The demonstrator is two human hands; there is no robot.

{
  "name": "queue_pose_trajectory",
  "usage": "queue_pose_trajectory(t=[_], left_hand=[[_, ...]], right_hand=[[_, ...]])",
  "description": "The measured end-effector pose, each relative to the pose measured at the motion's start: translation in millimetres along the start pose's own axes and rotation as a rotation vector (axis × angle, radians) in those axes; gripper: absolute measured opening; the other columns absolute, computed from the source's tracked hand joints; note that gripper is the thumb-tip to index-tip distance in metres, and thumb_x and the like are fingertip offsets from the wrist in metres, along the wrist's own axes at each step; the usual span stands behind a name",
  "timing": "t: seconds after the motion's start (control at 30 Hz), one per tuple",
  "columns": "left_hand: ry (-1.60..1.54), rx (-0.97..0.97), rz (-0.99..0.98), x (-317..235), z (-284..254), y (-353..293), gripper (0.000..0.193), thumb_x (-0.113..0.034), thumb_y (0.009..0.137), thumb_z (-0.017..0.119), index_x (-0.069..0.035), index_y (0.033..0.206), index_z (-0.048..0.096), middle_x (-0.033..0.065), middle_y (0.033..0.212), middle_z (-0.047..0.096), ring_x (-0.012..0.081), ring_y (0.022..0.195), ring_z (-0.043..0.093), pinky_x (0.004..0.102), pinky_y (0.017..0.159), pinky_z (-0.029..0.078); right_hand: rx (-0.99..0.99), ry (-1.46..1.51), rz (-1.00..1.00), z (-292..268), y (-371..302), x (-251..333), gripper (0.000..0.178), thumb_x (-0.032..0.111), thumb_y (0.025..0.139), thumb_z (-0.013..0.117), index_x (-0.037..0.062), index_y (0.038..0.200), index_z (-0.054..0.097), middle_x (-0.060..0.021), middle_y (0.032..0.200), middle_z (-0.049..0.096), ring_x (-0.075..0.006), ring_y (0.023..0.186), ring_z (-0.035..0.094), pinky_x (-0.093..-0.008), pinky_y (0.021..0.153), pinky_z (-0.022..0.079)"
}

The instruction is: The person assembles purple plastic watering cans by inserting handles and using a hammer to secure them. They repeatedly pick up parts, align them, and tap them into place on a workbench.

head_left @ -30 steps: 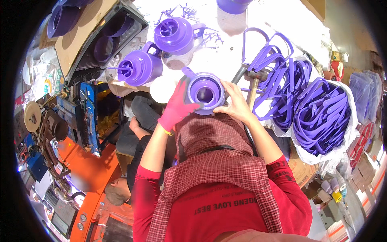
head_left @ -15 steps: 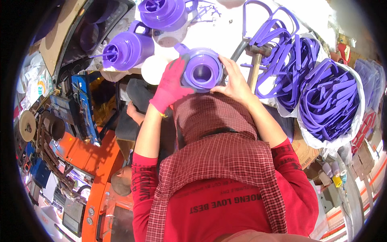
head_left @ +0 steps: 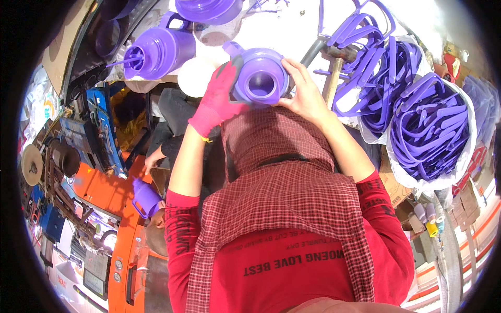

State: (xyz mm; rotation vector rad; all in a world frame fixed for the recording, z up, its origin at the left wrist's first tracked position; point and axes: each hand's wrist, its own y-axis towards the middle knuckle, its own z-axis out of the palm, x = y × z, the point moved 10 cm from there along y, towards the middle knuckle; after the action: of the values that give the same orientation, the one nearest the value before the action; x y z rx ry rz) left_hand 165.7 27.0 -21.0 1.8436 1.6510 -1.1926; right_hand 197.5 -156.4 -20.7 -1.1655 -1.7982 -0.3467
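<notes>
Between my hands is a purple plastic jug (head_left: 259, 61) with a round, open neck facing me and a stub of handle at its upper left. My left hand (head_left: 222, 99), in a red glove with dark fingertips, is wrapped round its left side. Bare, my right hand (head_left: 304, 94) grips the right side with thumb below and fingers above. The jug is at the table's near edge, just beyond my checked apron (head_left: 282, 193). To its left lies a second purple jug (head_left: 167, 52) on its side, a thin purple piece sticking out of its mouth.
A hammer (head_left: 334, 78) lies right of the jug, beside loose purple handles (head_left: 365, 31). A white bag (head_left: 472, 130) full of purple handles stands at the right. Another purple jug (head_left: 209, 8) is at the far edge. Someone sits at lower left near an orange machine (head_left: 117, 261).
My view has shifted slightly, while both hands keep their hold on the jug. At lower left, a purple jug has come into view beside the other person.
</notes>
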Motion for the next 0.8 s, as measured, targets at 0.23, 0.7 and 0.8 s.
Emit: queue_pose_trajectory(t=[0.23, 0.7, 0.8], left_hand=[[0.016, -0.06, 0.033, 3, 2, -4, 0.101, -0.025, 0.061, 0.088, -0.008, 0.149, 0.043, 0.0191, 0.149, 0.047, 0.0413, 0.138, 0.041, 0.0486, 0.114, 0.037], [0.484, -0.395, -0.465, 84, -48, -54, 0.115, -0.054, 0.064, 0.086, -0.006, 0.154, 0.034, 0.0266, 0.158, 0.029, 0.0467, 0.146, 0.027, 0.0541, 0.115, 0.031], [0.575, -0.343, -0.614, 121, -22, -31, 0.119, -0.068, 0.064, 0.079, -0.012, 0.157, 0.031, 0.025, 0.159, 0.028, 0.0544, 0.145, 0.021, 0.0668, 0.111, 0.028]], right_hand=[[-0.057, -0.044, -0.114, 6, -3, -1, 0.099, 0.018, 0.06, 0.094, 0.0003, 0.142, 0.043, -0.024, 0.149, 0.044, -0.0392, 0.137, 0.046, -0.042, 0.114, 0.042], [-0.41, -0.441, 0.48, -69, -49, -161, 0.073, 0.026, 0.081, 0.081, -0.0063, 0.136, 0.047, -0.0289, 0.136, 0.05, -0.0455, 0.125, 0.049, -0.0481, 0.107, 0.041], [-0.374, -0.463, 0.617, -52, -46, -231, 0.069, 0.02, 0.077, 0.083, -0.005, 0.133, 0.049, -0.0276, 0.127, 0.054, -0.0467, 0.118, 0.051, -0.0489, 0.103, 0.043]])
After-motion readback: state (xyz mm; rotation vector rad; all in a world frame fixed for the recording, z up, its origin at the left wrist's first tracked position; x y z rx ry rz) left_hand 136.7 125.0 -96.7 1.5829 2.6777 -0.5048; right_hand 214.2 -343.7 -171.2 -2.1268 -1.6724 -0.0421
